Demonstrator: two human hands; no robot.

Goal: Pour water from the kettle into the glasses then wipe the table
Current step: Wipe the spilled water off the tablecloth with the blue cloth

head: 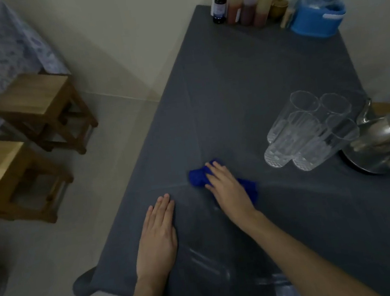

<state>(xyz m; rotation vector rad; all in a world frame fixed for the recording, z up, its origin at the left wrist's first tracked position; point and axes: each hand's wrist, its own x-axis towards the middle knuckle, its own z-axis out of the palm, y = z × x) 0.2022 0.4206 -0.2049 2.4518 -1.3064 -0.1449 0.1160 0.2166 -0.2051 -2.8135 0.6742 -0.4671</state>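
A crumpled blue cloth (197, 177) lies on the dark grey table (243, 87). My right hand (226, 188) presses down on the cloth with straight fingers, covering its middle. My left hand (159, 235) rests flat on the table near its left edge, fingers straight and together. To the right stand several clear ribbed glasses (310, 131) in a tight group. A shiny steel kettle (385, 144) sits just right of them, partly cut off by the frame edge.
At the table's far end stand sauce bottles (247, 1) with purple and green caps, a dark bottle (219, 8) and a blue plastic container (315, 19). Two wooden stools (42, 110) stand on the floor to the left. A wall runs along the table's right side.
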